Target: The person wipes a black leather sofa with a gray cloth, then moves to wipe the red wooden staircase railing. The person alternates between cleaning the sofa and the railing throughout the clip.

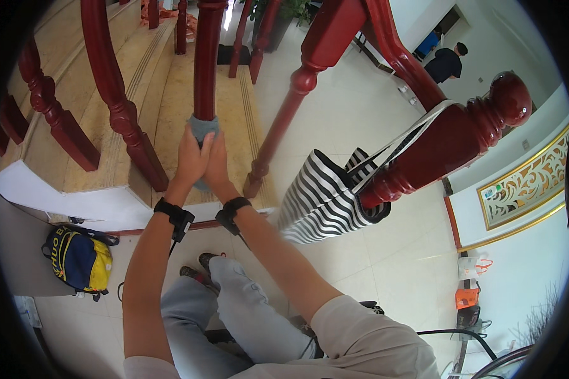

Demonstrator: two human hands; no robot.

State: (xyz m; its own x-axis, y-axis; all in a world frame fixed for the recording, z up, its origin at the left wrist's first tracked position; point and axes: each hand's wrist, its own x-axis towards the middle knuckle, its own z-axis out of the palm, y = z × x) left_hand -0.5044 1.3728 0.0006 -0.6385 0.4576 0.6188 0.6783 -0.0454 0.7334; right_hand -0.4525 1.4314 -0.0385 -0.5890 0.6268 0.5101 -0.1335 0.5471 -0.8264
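A grey-blue cloth (203,126) is wrapped around a dark red turned wooden baluster (205,71) of a staircase railing. My left hand (191,158) presses the cloth to the baluster from the left. From the right, my right hand (216,163) closes on the same cloth, so the two hands meet around the post. A little of the cloth shows below the hands, and the baluster's lower part is mostly hidden behind them. Each wrist wears a black strap with a small device. Another red baluster (123,118) stands to the left.
Pale stone steps (170,94) lie behind the balusters. A black-and-white striped tote bag (322,199) hangs from the large red newel post (431,147) at right. A blue and yellow backpack (80,259) sits at lower left. A person (445,64) stands far off, upper right.
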